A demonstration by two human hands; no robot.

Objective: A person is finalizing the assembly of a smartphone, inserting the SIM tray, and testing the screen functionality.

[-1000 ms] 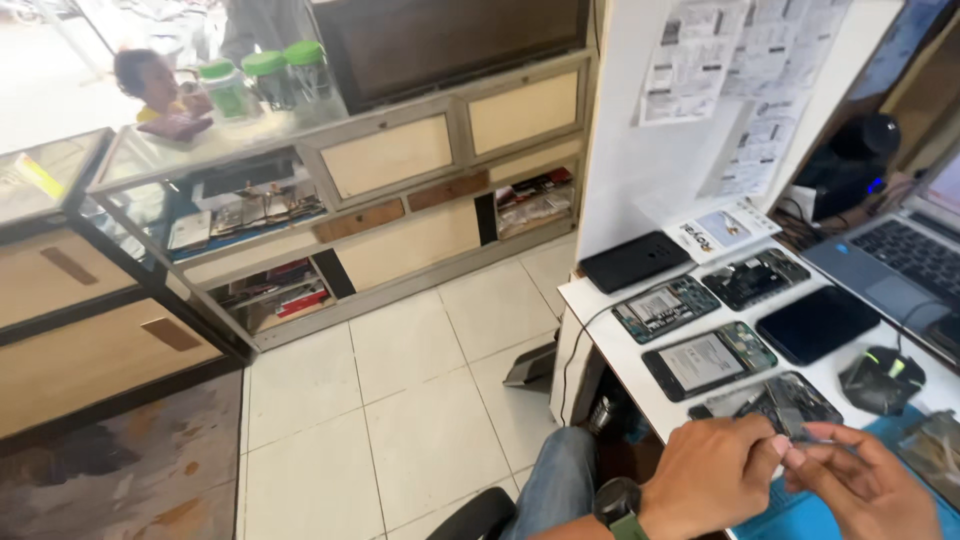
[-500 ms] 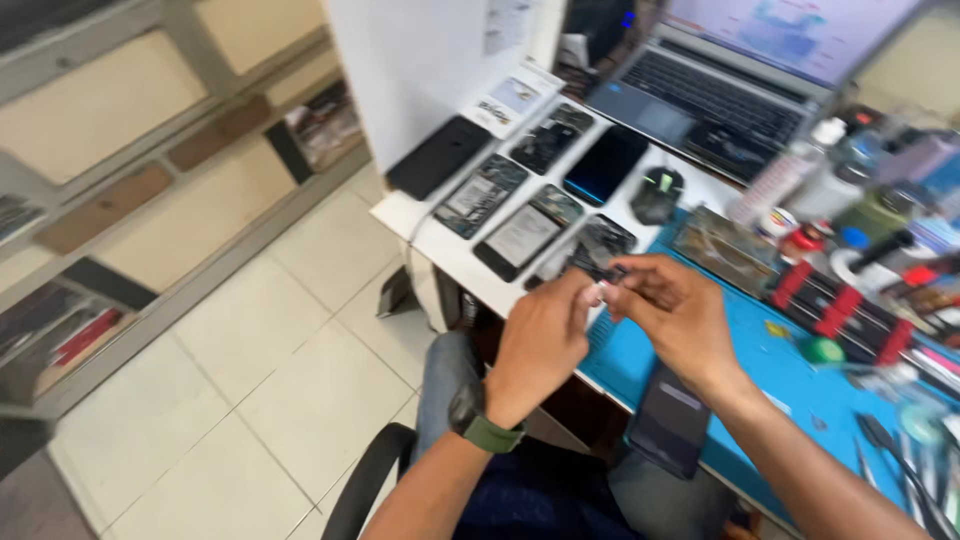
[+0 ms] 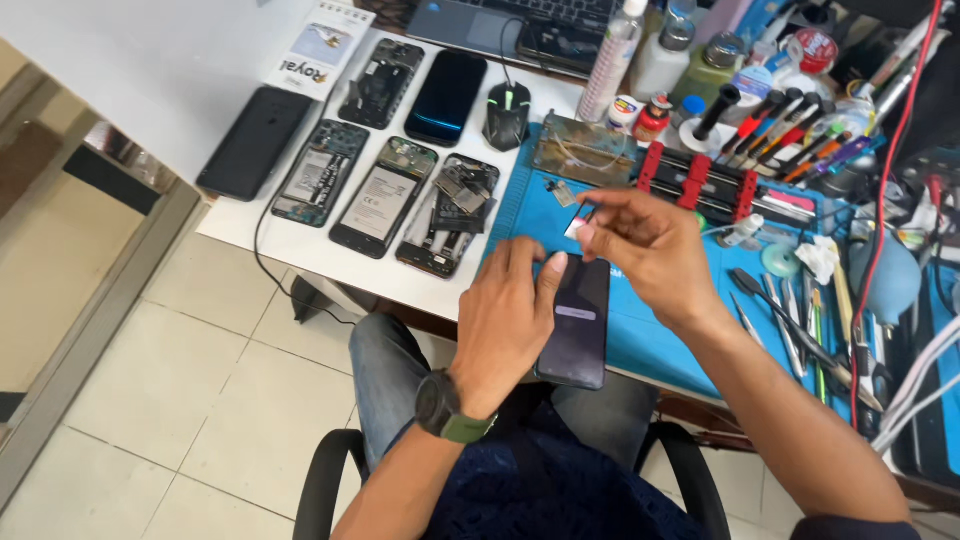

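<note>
**Inspector:** Item in hand is a dark phone (image 3: 573, 322), lying flat at the near edge of the blue mat (image 3: 660, 330), its lower end overhanging the tabletop (image 3: 300, 245) toward the lap. Half a second ago both hands met over an opened phone further back; now the work sits on this closed one.

**Clerk:** Hands?

**Inspector:** Left hand (image 3: 505, 325) lies on the phone's left side, fingers curled over its top edge, thumb on the glass, pinning it down. Right hand (image 3: 650, 245), at one o'clock from the phone, is pinched shut on a small pale part (image 3: 578, 222), too small to identify.

**Clerk:** What does the shift signify?

**Inspector:** In my judgement the small part has been brought across to this phone, with the phone steadied for it.

**Clerk:** Surroundings?

**Inspector:** At ten o'clock, three opened phones (image 3: 385, 195) in a row, well apart from the hands. At twelve, a mouse (image 3: 507, 103) and laptop (image 3: 505, 20). At two, red clamps (image 3: 695, 178) and screwdrivers (image 3: 790, 135). At three, tweezers and picks (image 3: 790, 325) lying on the mat.
</note>
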